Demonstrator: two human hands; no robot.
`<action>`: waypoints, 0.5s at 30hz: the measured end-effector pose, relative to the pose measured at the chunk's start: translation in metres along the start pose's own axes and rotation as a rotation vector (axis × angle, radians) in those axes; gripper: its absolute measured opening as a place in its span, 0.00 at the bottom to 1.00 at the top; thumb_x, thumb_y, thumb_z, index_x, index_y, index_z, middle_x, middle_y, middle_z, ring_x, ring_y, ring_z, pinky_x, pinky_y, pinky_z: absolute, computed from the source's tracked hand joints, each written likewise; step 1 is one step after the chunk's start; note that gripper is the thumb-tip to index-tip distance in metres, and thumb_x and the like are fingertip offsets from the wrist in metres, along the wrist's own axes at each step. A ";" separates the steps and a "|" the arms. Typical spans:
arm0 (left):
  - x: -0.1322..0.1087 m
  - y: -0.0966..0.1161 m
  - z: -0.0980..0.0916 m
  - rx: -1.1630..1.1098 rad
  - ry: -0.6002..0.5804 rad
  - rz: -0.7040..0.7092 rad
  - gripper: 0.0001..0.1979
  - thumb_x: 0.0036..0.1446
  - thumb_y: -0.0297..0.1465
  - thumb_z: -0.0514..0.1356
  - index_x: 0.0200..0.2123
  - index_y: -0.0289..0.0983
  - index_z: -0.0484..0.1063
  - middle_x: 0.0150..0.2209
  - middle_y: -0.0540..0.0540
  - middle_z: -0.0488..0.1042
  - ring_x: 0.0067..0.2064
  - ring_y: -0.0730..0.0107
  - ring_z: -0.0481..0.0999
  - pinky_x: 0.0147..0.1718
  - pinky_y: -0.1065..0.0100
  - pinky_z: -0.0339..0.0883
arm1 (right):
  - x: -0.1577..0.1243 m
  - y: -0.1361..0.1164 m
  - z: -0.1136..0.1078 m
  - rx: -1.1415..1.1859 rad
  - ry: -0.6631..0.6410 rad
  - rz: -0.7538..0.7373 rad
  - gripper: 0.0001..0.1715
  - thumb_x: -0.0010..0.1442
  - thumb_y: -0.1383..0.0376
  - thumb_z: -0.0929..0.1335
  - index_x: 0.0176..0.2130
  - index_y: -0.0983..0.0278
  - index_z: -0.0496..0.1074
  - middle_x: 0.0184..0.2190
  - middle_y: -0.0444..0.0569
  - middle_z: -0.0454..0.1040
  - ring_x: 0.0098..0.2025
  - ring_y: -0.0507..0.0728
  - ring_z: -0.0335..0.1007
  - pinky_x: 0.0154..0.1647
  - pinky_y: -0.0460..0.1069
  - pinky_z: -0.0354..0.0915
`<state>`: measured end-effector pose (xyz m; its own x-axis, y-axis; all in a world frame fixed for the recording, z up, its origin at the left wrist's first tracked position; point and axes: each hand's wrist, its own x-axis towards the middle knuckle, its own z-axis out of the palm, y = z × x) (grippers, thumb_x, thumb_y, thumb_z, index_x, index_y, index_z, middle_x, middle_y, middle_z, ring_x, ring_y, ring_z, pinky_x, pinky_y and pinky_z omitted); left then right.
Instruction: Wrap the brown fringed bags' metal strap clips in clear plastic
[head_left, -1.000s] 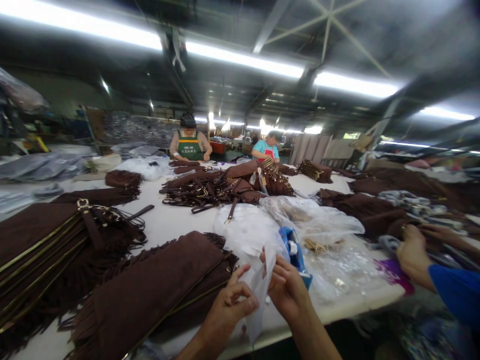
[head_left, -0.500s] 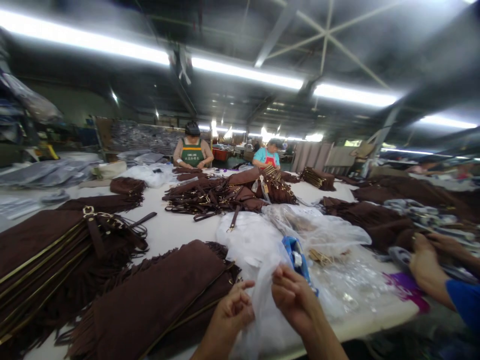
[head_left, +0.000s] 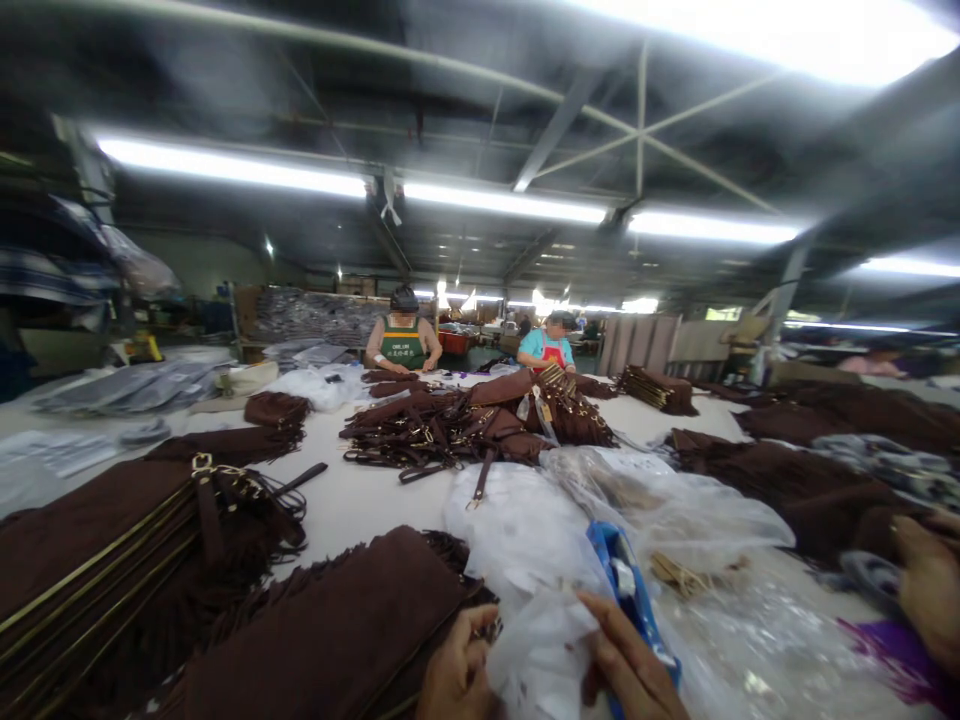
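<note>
Between my two hands is a thin, translucent white sheet (head_left: 541, 645), crumpled. My left hand (head_left: 459, 665) pinches its left side, close to a brown fringed bag (head_left: 315, 630) lying flat on the table. Bent fingers of my right hand (head_left: 628, 660) grip the sheet's right side, beside a blue tape dispenser (head_left: 636, 590). More white sheets (head_left: 510, 510) lie in a loose pile just beyond my hands. The lower parts of both hands are cut off by the frame's edge.
Brown bags with gold zips (head_left: 97, 550) are stacked at left. Dark straps (head_left: 427, 430) heap mid-table. Clear plastic bags (head_left: 675, 500) lie at right, near a co-worker's hand (head_left: 930, 585). Two people (head_left: 405, 345) work across the white table (head_left: 360, 500).
My hands have moved lower in the view, and the white sheet is now bunched between them. The view has tilted up, so the table things sit lower.
</note>
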<state>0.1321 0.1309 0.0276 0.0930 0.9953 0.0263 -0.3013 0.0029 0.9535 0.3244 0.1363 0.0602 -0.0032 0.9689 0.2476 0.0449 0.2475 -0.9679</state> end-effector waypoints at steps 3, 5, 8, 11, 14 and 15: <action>0.003 0.014 0.015 0.018 0.038 0.016 0.13 0.48 0.38 0.64 0.33 0.34 0.71 0.24 0.49 0.72 0.23 0.72 0.66 0.24 0.72 0.57 | -0.014 0.016 0.011 -0.410 -0.040 -0.363 0.21 0.62 0.56 0.65 0.53 0.56 0.72 0.38 0.51 0.75 0.42 0.59 0.74 0.45 0.50 0.71; 0.004 0.022 0.031 -0.014 0.028 0.035 0.09 0.49 0.35 0.63 0.28 0.34 0.71 0.27 0.48 0.73 0.27 0.70 0.67 0.28 0.71 0.60 | -0.024 0.024 0.026 -0.568 -0.022 -0.476 0.25 0.62 0.62 0.64 0.58 0.54 0.68 0.52 0.54 0.70 0.48 0.60 0.73 0.46 0.49 0.72; 0.007 0.031 0.047 -0.014 0.030 0.075 0.10 0.51 0.36 0.60 0.27 0.34 0.72 0.27 0.47 0.72 0.31 0.67 0.67 0.32 0.69 0.61 | -0.027 0.033 0.043 -0.655 -0.006 -0.446 0.32 0.62 0.70 0.59 0.64 0.52 0.60 0.60 0.53 0.63 0.52 0.58 0.73 0.44 0.48 0.73; 0.014 0.032 0.048 0.082 0.109 0.171 0.06 0.44 0.33 0.62 0.22 0.36 0.73 0.27 0.47 0.70 0.35 0.62 0.68 0.37 0.67 0.62 | -0.015 0.037 0.042 -0.553 -0.074 -0.449 0.33 0.60 0.69 0.59 0.64 0.55 0.60 0.55 0.51 0.71 0.51 0.59 0.74 0.48 0.51 0.73; 0.027 0.023 0.045 0.110 0.192 0.220 0.06 0.37 0.30 0.66 0.16 0.37 0.73 0.31 0.44 0.70 0.40 0.58 0.69 0.43 0.65 0.62 | 0.006 0.036 0.030 -0.444 -0.069 -0.394 0.31 0.59 0.65 0.61 0.60 0.54 0.66 0.43 0.48 0.79 0.47 0.61 0.77 0.48 0.54 0.74; 0.032 0.019 0.045 0.076 0.177 0.193 0.07 0.35 0.31 0.68 0.15 0.36 0.73 0.33 0.43 0.71 0.41 0.58 0.70 0.43 0.64 0.62 | 0.012 0.035 0.025 -0.424 -0.049 -0.369 0.30 0.58 0.64 0.62 0.60 0.54 0.66 0.41 0.48 0.80 0.46 0.62 0.77 0.48 0.55 0.74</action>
<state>0.1721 0.1582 0.0600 -0.1285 0.9781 0.1635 -0.2246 -0.1893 0.9559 0.3009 0.1564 0.0283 -0.1404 0.8203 0.5544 0.4295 0.5550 -0.7124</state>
